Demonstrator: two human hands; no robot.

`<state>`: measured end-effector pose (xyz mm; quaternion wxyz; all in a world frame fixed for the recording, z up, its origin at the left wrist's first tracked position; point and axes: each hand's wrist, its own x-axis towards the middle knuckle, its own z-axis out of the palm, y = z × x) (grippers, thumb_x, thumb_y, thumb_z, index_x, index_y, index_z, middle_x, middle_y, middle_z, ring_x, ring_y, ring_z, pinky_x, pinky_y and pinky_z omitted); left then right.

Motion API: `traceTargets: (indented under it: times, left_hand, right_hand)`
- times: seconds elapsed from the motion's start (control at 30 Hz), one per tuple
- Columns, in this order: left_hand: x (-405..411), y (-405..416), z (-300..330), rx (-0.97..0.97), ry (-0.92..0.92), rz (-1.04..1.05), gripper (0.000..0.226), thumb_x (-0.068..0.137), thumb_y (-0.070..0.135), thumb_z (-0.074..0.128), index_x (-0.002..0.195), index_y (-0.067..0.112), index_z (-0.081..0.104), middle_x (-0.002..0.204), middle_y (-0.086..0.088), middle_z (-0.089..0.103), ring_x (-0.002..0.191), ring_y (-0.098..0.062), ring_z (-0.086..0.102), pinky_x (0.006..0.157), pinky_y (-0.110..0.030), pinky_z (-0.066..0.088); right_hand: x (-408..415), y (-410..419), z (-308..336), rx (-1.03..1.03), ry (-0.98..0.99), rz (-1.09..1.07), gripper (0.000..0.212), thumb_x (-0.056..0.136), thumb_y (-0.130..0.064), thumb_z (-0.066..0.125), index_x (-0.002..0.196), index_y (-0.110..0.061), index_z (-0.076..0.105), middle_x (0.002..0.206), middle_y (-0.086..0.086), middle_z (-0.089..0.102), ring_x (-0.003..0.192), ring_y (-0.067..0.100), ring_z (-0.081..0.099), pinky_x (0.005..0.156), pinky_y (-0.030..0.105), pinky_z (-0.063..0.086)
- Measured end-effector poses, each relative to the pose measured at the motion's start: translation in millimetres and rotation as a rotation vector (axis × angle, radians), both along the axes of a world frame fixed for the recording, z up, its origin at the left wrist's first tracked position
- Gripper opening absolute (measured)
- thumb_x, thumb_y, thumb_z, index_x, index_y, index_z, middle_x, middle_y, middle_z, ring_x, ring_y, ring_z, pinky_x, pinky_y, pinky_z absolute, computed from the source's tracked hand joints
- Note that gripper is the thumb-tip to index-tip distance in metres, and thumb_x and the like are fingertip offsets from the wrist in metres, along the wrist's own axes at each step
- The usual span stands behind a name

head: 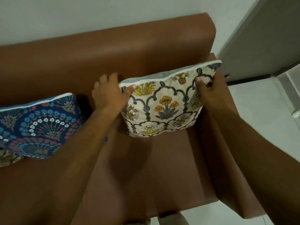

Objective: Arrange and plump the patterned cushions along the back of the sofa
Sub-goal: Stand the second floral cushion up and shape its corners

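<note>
A cream cushion (164, 108) with yellow and orange flowers stands upright at the right end of the brown sofa (97, 56), leaning toward the backrest. My left hand (110, 93) grips its upper left corner, thumb on the front. My right hand (209, 90) grips its upper right side, thumb pressed on the patterned face. A dark blue cushion (39, 125) with blue, white and pink fan motifs leans on the backrest at the left, apart from the cream one. Another patterned cushion (8, 158) peeks out at the far left edge, mostly hidden.
The sofa's right armrest (233, 159) runs under my right forearm. A white wall is behind the sofa, a grey door (266, 38) stands at the upper right, and a pale tiled floor (259, 111) lies to the right.
</note>
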<state>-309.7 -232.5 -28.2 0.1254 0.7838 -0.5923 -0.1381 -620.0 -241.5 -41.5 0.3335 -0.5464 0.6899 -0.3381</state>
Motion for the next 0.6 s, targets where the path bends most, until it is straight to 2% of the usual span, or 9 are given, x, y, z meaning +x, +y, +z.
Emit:
traceTargets:
  times: [0.1,0.23,0.33,0.37,0.4,0.43,0.5,0.53,0.6]
  left_hand:
    - [-22.2,1.0,8.5,-0.189,-0.213,-0.255,0.069,0.092,0.061,0.056,0.141,0.012,0.052,0.15,-0.017,0.047,0.138,-0.039,0.041,0.112,-0.057,0.032]
    - [-61.5,-6.3,-1.4,0.012,-0.298,-0.517,0.119,0.068,0.097,0.033,0.154,0.014,0.032,0.156,-0.014,0.04,0.145,-0.036,0.035,0.12,-0.06,0.02]
    - [-51.3,-19.6,-27.9,0.104,-0.318,-0.478,0.13,0.058,0.105,0.028,0.153,0.016,0.032,0.144,-0.011,0.052,0.131,-0.035,0.048,0.112,-0.057,0.032]
    - [-42.2,-23.0,-33.2,0.119,-0.314,-0.458,0.13,0.057,0.105,0.027,0.152,0.016,0.034,0.139,-0.011,0.055,0.126,-0.035,0.051,0.107,-0.054,0.037]
    - [-33.6,-26.1,-36.6,0.119,-0.309,-0.453,0.13,0.057,0.105,0.026,0.151,0.016,0.036,0.136,-0.011,0.057,0.122,-0.035,0.053,0.102,-0.052,0.04]
    - [-28.1,-28.2,-37.8,0.108,-0.31,-0.464,0.129,0.057,0.105,0.025,0.15,0.015,0.038,0.133,-0.011,0.058,0.12,-0.035,0.054,0.098,-0.05,0.042]
    - [-25.7,-28.1,-34.3,0.051,-0.325,-0.53,0.13,0.058,0.105,0.022,0.149,0.014,0.04,0.131,-0.011,0.059,0.117,-0.035,0.055,0.096,-0.049,0.043]
    - [-28.6,-27.0,-32.4,0.02,-0.328,-0.566,0.133,0.056,0.106,0.021,0.149,0.013,0.04,0.131,-0.011,0.059,0.116,-0.034,0.056,0.096,-0.049,0.042]
    - [-37.5,-24.9,-28.8,0.027,-0.348,-0.601,0.14,0.049,0.109,0.02,0.148,0.012,0.041,0.128,-0.009,0.06,0.113,-0.033,0.057,0.094,-0.049,0.042]
  right_hand:
    - [0.5,3.5,-13.2,-0.061,0.074,-0.043,0.05,0.096,-0.069,0.047,0.143,-0.058,0.034,0.131,-0.022,0.063,0.121,-0.002,0.061,0.1,0.043,0.054]
    - [-4.0,5.1,-28.7,-0.095,0.067,-0.106,0.063,0.095,-0.073,0.044,0.151,-0.047,0.032,0.136,-0.017,0.061,0.126,0.002,0.059,0.104,0.043,0.052]
    - [3.5,1.3,-42.1,-0.043,0.156,-0.049,0.06,0.095,-0.077,0.036,0.15,-0.054,0.028,0.149,-0.011,0.052,0.138,0.009,0.049,0.115,0.041,0.04]
    - [8.7,1.4,-43.7,0.001,0.066,-0.087,0.062,0.096,-0.077,0.033,0.153,-0.051,0.027,0.157,-0.006,0.045,0.145,0.014,0.041,0.122,0.042,0.031]
    - [14.1,3.0,-41.4,0.059,-0.069,-0.149,0.064,0.101,-0.069,0.033,0.158,-0.039,0.026,0.161,0.001,0.04,0.149,0.02,0.035,0.125,0.035,0.021]
    - [14.1,6.3,-39.6,0.122,-0.163,-0.198,0.059,0.108,-0.053,0.034,0.159,-0.023,0.03,0.159,0.007,0.04,0.15,0.023,0.032,0.119,0.022,0.018]
    - [14.3,12.5,-43.3,0.162,-0.261,-0.198,0.049,0.112,-0.034,0.032,0.154,-0.011,0.037,0.145,0.004,0.047,0.142,0.022,0.039,0.098,0.007,0.023]
    - [13.5,13.6,-47.6,0.183,-0.284,-0.177,0.051,0.111,-0.043,0.032,0.152,-0.016,0.042,0.136,-0.005,0.048,0.138,0.019,0.043,0.1,0.009,0.024]
    - [19.3,13.2,-59.4,0.221,-0.275,-0.149,0.076,0.093,-0.079,0.03,0.142,-0.026,0.054,0.135,-0.009,0.058,0.134,0.023,0.053,0.113,0.032,0.037]
